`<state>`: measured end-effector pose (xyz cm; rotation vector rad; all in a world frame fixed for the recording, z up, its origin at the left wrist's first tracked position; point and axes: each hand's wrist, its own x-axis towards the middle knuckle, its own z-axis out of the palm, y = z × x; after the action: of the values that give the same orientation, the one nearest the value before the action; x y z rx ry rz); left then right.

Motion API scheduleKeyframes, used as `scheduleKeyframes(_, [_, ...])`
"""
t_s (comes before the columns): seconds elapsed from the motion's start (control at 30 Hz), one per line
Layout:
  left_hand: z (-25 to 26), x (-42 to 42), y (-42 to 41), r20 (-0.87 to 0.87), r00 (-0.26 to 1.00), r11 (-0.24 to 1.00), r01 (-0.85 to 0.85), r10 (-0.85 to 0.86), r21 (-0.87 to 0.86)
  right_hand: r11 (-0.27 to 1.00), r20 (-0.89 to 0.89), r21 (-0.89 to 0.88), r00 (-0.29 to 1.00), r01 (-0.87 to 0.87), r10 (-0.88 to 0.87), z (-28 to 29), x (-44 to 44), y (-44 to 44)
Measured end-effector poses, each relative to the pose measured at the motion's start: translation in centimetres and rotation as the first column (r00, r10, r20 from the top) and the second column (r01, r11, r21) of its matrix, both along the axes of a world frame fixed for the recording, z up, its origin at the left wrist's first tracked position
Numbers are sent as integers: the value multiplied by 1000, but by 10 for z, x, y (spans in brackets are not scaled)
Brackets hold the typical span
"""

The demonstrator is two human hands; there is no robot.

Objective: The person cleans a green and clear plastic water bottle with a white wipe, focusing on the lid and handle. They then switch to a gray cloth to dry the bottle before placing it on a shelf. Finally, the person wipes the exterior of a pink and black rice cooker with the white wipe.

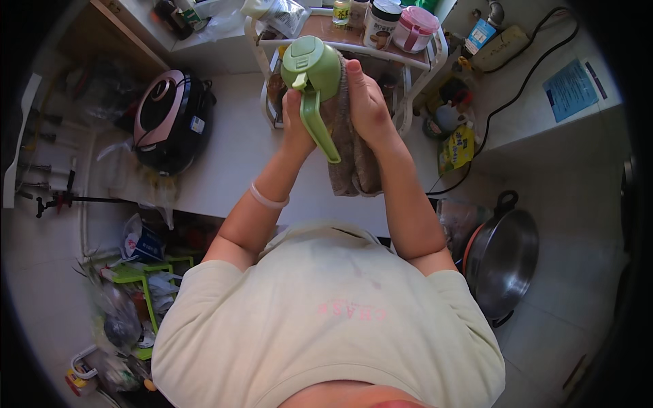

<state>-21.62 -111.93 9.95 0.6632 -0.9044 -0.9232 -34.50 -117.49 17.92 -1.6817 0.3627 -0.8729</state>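
Note:
Above the white counter, both hands hold up a green lidded jug (312,64) with a long green handle pointing down towards me. My left hand (297,120) is around its lower left side, behind the handle; most of the fingers are hidden. With a grey-brown cloth (343,171) between palm and jug, my right hand (368,104) presses on the jug's right side, thumb up. The cloth hangs below the hand in folds. The jug's lid is on, and its far side and base cannot be seen.
Behind the jug stands a white shelf rack (408,58) with jars and a pink-lidded container (416,30). A pink and black rice cooker (166,122) sits at left. At right are a black cable (515,97), a yellow pouch (456,150) and a steel pan (505,262).

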Motion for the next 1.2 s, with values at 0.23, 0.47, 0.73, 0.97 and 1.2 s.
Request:
scheduleKeyframes(0.23, [-9, 8, -12, 132, 984, 990, -106, 118, -90, 992, 174, 118, 983, 35, -56, -39, -1, 12])
scheduleKeyframes(0.47, [18, 14, -25, 367, 905, 973, -164, 215, -164, 973, 313, 102, 922, 206, -228, -44, 0, 12])
scheduleKeyframes(0.73, [11, -9, 24, 179, 970, 986, 156, -165, 62, 840, 304, 152, 785, 520, -541, -41, -3, 19])
scheduleKeyframes(0.97, [8, -8, 14, 95, 944, 946, 322, -316, -50, 865, 318, -72, 833, 497, -452, -22, 1, 32])
scheduleKeyframes(1.2, [31, -36, 25, -72, 977, 973, 208, -202, 97, 985, 45, 165, 997, 58, -66, -7, -16, 3])
